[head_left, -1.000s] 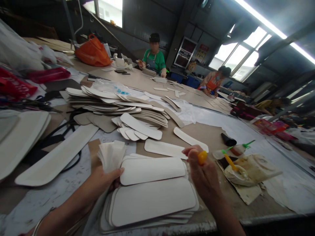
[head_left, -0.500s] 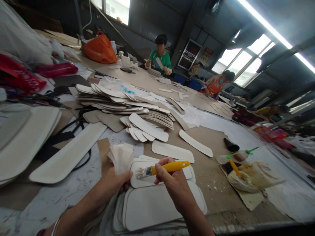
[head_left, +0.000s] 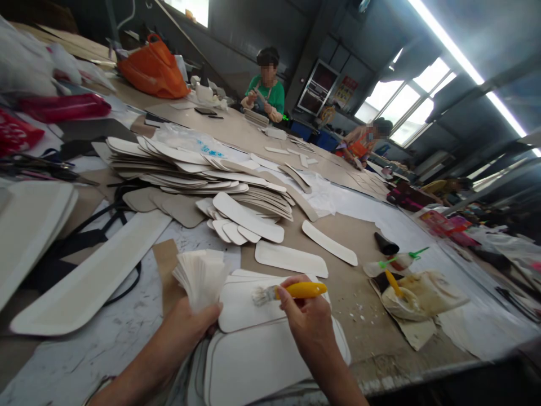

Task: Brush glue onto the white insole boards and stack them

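Note:
My right hand [head_left: 311, 316] is closed round the yellow handle of a paintbrush [head_left: 302, 290]. The brush's pale, caked bristles rest on or just over a white rounded panel [head_left: 239, 307], the top one of a small pile. In my left hand [head_left: 192, 324] is a fanned bundle of thin whitish strips [head_left: 202, 276], and the thumb lies along the panel's left edge. A larger stack of rounded white panels [head_left: 249, 361] sits nearer me, partly covered by my right forearm.
Behind lies a big heap of white and beige curved pieces [head_left: 181, 163]. To the right are a glue-smeared container [head_left: 409, 301] with a yellow-handled tool, a black cone [head_left: 386, 243] and green-tipped bottles [head_left: 378, 267]. Co-workers, one in a green top [head_left: 276, 98], sit beyond.
The brush has moved right across the panel, away from my left thumb. The view has shifted slightly, so the table's things appear further left. The co-worker in green has brought both hands together.

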Action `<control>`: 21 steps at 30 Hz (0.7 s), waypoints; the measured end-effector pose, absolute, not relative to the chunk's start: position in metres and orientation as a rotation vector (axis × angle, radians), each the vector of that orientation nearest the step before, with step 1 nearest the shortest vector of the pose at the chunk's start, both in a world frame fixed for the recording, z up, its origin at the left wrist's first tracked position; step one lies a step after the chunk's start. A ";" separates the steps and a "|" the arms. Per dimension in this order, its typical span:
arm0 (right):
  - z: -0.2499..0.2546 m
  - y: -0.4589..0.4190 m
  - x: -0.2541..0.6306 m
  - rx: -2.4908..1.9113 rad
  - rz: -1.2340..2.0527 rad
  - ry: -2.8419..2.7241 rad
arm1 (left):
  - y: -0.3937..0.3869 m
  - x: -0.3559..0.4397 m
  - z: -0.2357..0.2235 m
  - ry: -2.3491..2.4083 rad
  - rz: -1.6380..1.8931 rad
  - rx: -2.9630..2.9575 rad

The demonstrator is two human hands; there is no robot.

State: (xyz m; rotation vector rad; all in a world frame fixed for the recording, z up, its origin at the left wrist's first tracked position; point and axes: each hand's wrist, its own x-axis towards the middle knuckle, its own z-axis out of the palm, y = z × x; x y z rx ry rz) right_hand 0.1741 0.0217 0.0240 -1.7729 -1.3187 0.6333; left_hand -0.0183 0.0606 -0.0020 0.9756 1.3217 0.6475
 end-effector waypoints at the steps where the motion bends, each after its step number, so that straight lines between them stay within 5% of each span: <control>1: 0.022 0.021 0.184 -1.814 0.519 -1.370 | 0.060 -0.018 -0.003 1.337 0.647 0.973; 13: 0.033 0.009 0.245 -2.001 -0.199 -1.607 | 0.068 -0.019 -0.030 1.422 0.585 1.046; 16: 0.031 0.009 0.231 -1.978 -0.083 -1.599 | 0.071 -0.025 -0.035 1.374 0.467 1.067; 21: 0.036 0.011 0.179 -1.802 0.582 -1.281 | 0.068 -0.024 -0.029 1.389 0.521 1.078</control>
